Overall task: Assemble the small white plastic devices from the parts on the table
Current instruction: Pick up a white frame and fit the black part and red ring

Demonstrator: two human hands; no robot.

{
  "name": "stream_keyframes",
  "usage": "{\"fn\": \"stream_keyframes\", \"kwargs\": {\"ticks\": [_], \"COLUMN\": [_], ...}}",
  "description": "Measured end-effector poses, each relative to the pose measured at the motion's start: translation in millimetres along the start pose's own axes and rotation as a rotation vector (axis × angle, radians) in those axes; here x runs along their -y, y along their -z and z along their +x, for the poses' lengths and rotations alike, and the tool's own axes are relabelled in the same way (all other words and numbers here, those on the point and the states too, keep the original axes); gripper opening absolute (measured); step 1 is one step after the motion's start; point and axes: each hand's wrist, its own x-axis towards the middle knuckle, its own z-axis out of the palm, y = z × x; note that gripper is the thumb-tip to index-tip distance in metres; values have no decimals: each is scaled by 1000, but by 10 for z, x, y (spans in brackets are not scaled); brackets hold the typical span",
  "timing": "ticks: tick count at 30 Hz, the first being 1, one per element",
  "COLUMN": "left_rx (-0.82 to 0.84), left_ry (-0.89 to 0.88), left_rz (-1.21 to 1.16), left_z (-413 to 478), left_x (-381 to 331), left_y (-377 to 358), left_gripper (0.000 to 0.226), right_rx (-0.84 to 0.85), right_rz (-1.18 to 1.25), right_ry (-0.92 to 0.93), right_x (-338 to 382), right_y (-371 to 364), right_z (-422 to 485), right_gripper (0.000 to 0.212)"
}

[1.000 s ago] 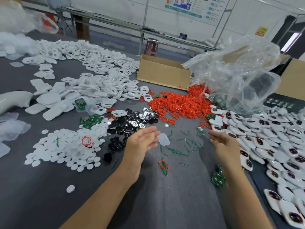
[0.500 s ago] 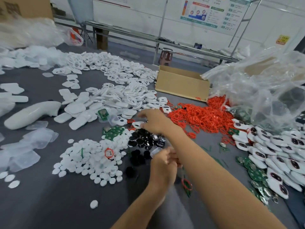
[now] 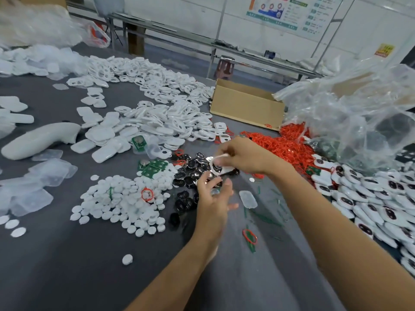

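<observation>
White shell (image 3: 225, 171), pinched by the right hand (image 3: 244, 158), hangs over the black discs (image 3: 190, 176), likely to receive one. The left hand (image 3: 213, 196) spreads its fingers just below; blur hides any hold.

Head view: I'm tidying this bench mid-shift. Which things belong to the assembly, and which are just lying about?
Job: white shell in right hand, shell pile, black discs, white buttons, red rings, green boards, assembled devices.
Lying about: cardboard box, plastic bag, white handle.

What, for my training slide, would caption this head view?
Right hand grips a white plastic shell above the black-and-silver round parts, left hand spread below, amid white discs and red rings.
</observation>
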Motion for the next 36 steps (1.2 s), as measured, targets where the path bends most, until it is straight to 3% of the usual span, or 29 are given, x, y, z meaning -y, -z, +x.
{"fn": "stream_keyframes", "kwargs": {"ticks": [2, 4, 6, 8, 10, 11, 13, 15, 18, 20, 26, 32, 36], "left_rx": [36, 79, 124, 129, 114, 104, 103, 104, 74, 62, 138, 212, 241], "left_ry": [9, 53, 35, 17, 42, 56, 71, 68, 26, 24, 118, 78, 93], "left_rz": [-1, 55, 145, 159, 123, 103, 68, 63, 126, 140, -8, 8, 84], "left_z": [-14, -10, -31, -37, -45, -50, -71, -96, -107, -92, -57, -86, -91], "left_x": [-33, -41, -72, -63, -75, -84, -108, -137, -135, -120, -81, -83, -75], "left_y": [-2, -10, -10, 2, 22, 25, 18, 9, -3, -7, -11, 2, -5], "left_gripper": [58, 49, 28, 26, 19, 16, 18, 19, 20, 21, 40, 32, 27], "right_rx": [209, 356, 398, 374, 240, 86, -298, -484, -338, -325, -491, -735, -792], "right_rz": [-18, 25, 44, 168, 381, 420, 266, 45, -38, -53, -63, 140, 326], "right_ry": [3, -9, -14, -48, -100, -137, -281, -455, -519, -495, -505, -367, -283], "right_x": [-3, 23, 35, -5, -129, -232, -507, -767, -1019, -1068, -1041, -751, -379], "right_y": [61, 27, -37, -49, -13, 5, 2, -90, -313, -403, -421, -330, -511], "right_z": [-172, -311, -415, -477, -491, -472, -409, -373, -366, -358, -374, -664, -976], "right_gripper": [9, 16, 15, 24, 30, 31, 30, 32, 29, 25, 23, 10, 17]}}
